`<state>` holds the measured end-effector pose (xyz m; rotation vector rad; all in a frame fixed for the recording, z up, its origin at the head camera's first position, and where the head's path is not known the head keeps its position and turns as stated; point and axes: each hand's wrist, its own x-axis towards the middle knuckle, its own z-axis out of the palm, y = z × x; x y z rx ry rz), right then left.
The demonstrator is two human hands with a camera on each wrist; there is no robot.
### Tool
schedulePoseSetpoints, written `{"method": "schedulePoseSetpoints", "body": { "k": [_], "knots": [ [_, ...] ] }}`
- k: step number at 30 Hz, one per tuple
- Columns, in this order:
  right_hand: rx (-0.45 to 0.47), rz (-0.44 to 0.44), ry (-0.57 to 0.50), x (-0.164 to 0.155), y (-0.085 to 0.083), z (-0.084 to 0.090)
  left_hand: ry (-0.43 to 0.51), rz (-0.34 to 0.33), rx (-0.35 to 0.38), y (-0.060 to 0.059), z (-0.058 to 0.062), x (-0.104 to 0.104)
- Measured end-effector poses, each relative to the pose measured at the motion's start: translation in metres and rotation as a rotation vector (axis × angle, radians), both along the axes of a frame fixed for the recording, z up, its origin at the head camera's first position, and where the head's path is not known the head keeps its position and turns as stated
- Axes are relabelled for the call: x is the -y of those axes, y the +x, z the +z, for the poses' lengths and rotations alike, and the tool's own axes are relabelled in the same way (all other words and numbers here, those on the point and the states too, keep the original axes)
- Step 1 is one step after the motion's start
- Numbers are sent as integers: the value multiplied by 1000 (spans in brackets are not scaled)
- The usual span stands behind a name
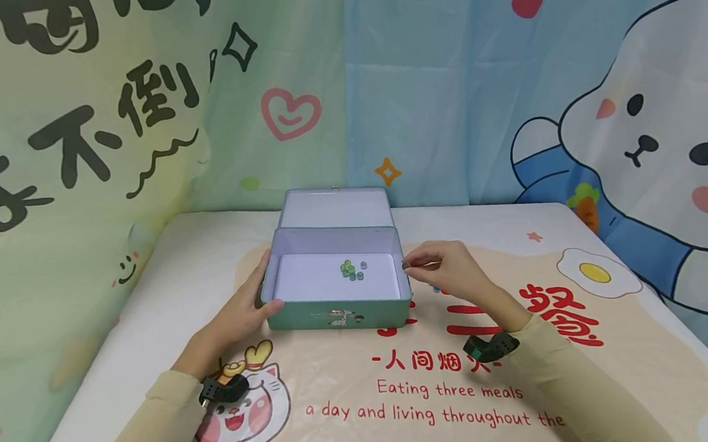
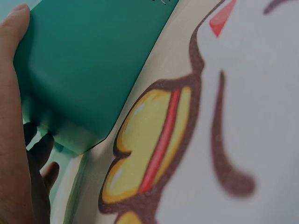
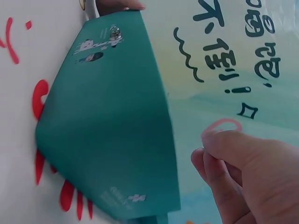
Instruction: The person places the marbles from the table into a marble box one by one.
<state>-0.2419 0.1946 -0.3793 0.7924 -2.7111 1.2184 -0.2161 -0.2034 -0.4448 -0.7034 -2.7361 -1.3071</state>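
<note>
A green tin box (image 1: 311,316) stands on the table with its hinged lid (image 1: 335,207) raised at the back. On its pale floor lie several small green beads (image 1: 348,268) and blue-grey beads (image 1: 364,265). My left hand (image 1: 243,300) holds the box at its left side, thumb (image 2: 16,28) at the front corner and fingers along the wall. Just by the right rim is my right hand (image 1: 448,265), thumb and forefinger pinched together. A tiny dark piece (image 1: 405,265) shows at those fingertips; its kind cannot be made out.
Something small and blue (image 1: 435,289) shows on the table beneath the right hand. A printed cloth (image 1: 458,428) with red lettering covers the table. Behind it hangs a printed curtain (image 1: 419,91). Each wrist wears a black strap (image 1: 491,347).
</note>
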Motion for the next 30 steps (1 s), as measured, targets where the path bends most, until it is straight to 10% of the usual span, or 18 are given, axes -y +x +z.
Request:
{"method": "schedulePoseSetpoints", "body": {
  "k": [30],
  "knots": [
    [-33,146,-78,54,-55,23,30,-14,5,-3,-3,1]
  ]
}}
